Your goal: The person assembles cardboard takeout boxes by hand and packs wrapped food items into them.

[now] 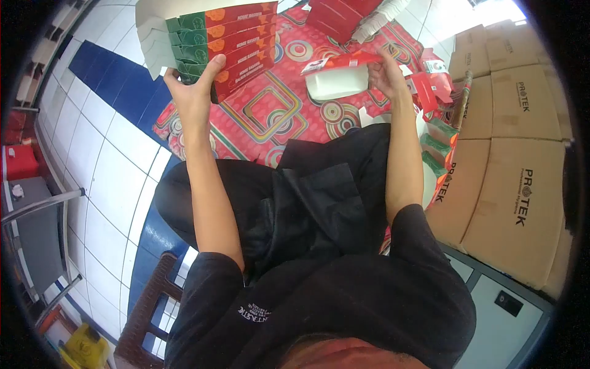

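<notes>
My left hand (195, 89) grips a stack of overlapping red and green printed cartons (243, 46) at its lower edge, thumb across the front. White inner flaps stick out on the stack's left side. Over the patterned cloth, my right hand (389, 79) holds one carton (337, 83) by its right end, with its white side facing me and red print along the top. The fingertips behind that carton are partly hidden. The two hands are apart, and the cartons they hold do not touch.
A red patterned cloth (270, 114) lies ahead of my knees. More red cartons (341, 18) lie at its far side, and green-and-red ones (437, 138) by my right arm. Brown cardboard boxes (516, 178) are stacked at right. A metal-framed chair (40, 227) stands at left.
</notes>
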Demonstrator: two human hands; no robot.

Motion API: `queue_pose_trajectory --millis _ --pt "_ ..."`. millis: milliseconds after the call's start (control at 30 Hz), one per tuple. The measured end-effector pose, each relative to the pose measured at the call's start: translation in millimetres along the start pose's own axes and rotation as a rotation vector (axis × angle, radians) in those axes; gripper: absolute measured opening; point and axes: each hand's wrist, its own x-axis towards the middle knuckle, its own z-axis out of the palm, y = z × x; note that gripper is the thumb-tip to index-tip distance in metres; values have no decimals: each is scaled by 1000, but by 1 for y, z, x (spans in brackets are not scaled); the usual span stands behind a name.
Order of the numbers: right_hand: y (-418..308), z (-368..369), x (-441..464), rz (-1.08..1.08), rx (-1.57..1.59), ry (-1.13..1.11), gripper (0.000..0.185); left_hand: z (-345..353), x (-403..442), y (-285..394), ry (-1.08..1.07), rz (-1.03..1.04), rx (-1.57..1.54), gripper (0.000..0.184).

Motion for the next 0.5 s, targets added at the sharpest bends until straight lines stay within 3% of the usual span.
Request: queue_pose_trajectory --millis 33,67,133,167,233,267,300,333,367,400,467,500 --pt "-3 -2 -1 24 151 -146 64 1 0 1 0 -14 -6 116" --pt "0 1 1 19 151 -146 64 2 0 1 1 -27 -11 117" --pt "13 26 4 -95 294 103 71 4 -1 2 -7 -25 25 117" --pt "33 22 21 -167 204 177 61 5 -3 2 -15 -29 60 118" --pt "79 14 53 -338 -443 210 50 7 -6 6 -22 -33 65 118" --pt "89 17 57 -496 -997 222 45 8 -7 7 -28 -40 68 118" --pt "81 47 33 -375 -1272 158 48 9 -6 5 -32 -38 66 118" --pt "118 45 51 -540 -1261 93 50 10 -6 3 -37 -22 58 118" --pt "105 75 12 -297 -1565 45 50 10 -5 2 -40 -6 52 118" --pt "112 72 16 -299 -1562 45 50 11 -6 4 -41 -4 53 118" --pt "137 63 26 -224 -1818 -190 48 12 -11 12 -67 -32 36 117" --pt "124 69 21 -195 -1787 -142 42 11 -12 15 -70 -25 39 117"
